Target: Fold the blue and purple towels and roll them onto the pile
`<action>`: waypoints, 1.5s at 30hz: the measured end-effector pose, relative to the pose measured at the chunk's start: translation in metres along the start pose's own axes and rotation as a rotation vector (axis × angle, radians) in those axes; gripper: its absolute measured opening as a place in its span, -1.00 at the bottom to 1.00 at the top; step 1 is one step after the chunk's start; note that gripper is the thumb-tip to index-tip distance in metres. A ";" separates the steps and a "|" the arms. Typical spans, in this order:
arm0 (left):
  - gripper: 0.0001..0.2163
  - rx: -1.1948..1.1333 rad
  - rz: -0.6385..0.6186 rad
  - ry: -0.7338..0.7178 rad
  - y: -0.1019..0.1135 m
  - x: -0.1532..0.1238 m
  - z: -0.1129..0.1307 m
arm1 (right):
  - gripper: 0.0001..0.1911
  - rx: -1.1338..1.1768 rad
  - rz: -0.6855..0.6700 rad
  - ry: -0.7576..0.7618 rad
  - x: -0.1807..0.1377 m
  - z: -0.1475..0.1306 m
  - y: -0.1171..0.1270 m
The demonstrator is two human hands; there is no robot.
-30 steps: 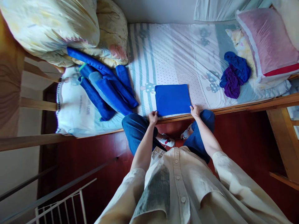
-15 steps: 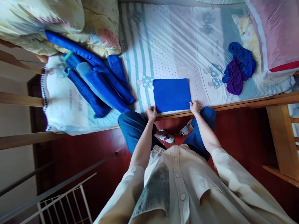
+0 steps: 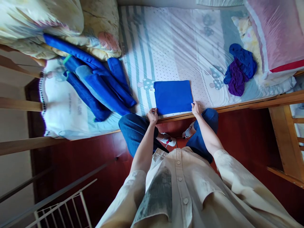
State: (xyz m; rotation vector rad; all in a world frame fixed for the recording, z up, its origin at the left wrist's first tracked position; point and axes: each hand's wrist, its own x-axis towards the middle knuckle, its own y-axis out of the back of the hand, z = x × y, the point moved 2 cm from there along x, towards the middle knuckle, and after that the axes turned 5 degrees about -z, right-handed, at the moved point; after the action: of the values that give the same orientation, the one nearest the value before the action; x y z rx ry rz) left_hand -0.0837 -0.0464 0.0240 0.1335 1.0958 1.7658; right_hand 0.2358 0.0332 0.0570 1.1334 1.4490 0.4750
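A folded blue cloth [image 3: 173, 96] lies flat as a neat rectangle on the bed's patterned sheet [image 3: 180, 47], close to the near wooden edge. My left hand [image 3: 152, 115] pinches its near left corner with fingers closed. At the near right corner, my right hand [image 3: 196, 108] grips the cloth the same way. Both arms reach forward from a cream shirt.
A heap of blue garments [image 3: 99, 85] lies left of the cloth, under a floral quilt [image 3: 59, 22]. A crumpled blue and purple pile [image 3: 239, 71] sits at the right beside a pink pillow [image 3: 277, 34]. The wooden bed rail [image 3: 249, 106] and a white metal rack [image 3: 66, 205] border the red floor.
The view has shifted slightly; both hands stay at the near corners of the folded blue cloth, which has barely moved.
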 end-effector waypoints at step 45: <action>-0.51 0.229 -0.297 -0.594 -0.005 0.005 0.000 | -0.36 -0.010 0.034 0.568 0.003 0.015 -0.004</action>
State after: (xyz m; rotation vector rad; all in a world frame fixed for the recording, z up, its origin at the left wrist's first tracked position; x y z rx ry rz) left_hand -0.0826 -0.0421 0.0186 0.5676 0.8216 1.2148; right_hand 0.2490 0.0289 0.0489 1.0613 1.9105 0.8769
